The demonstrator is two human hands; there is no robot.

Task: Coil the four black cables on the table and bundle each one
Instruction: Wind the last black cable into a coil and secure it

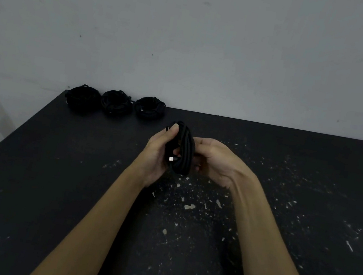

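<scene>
The fingers of the left hand (158,155) lie behind the black coil (182,148), so only the thumb and palm show. Most fingers of the right hand (213,159) are tucked behind the coil too, and how they lie there cannot be told. Both forearms are cut off by the lower picture edge. The three coils at the far left corner of the table (30,162), the left coil (82,99), middle coil (117,103) and right coil (150,107), are too dark to show any ties or separate loops. The table runs out of view at right and below.
</scene>
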